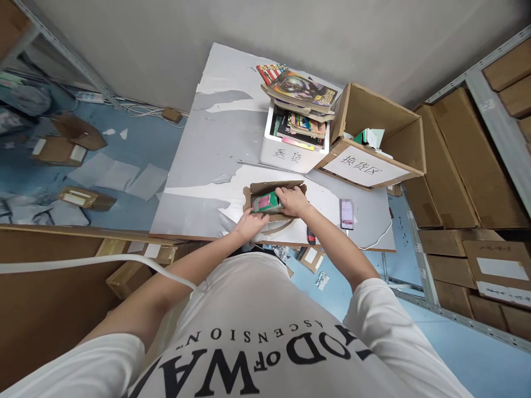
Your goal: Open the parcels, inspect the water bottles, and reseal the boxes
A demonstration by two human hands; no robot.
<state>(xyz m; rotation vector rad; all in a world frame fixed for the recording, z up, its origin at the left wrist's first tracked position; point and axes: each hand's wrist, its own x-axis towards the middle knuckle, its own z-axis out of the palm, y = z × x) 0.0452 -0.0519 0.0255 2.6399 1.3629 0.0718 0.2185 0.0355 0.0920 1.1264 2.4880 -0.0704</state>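
A small opened cardboard box lies near the table's front edge, with a green-and-pink packet inside it. My right hand reaches into the box from the right, its fingers closed on the packet's right end. At the front left, my left hand grips the cardboard box's near edge, its fingertips close to the packet's lower left. A red-and-black handled tool lies to the right of the box, partly hidden by my right forearm.
Behind stand a white foam bin full of books and a large labelled carton. A phone with a white cable lies at right. Shelves of cartons line the right side; cardboard and paper litter the floor.
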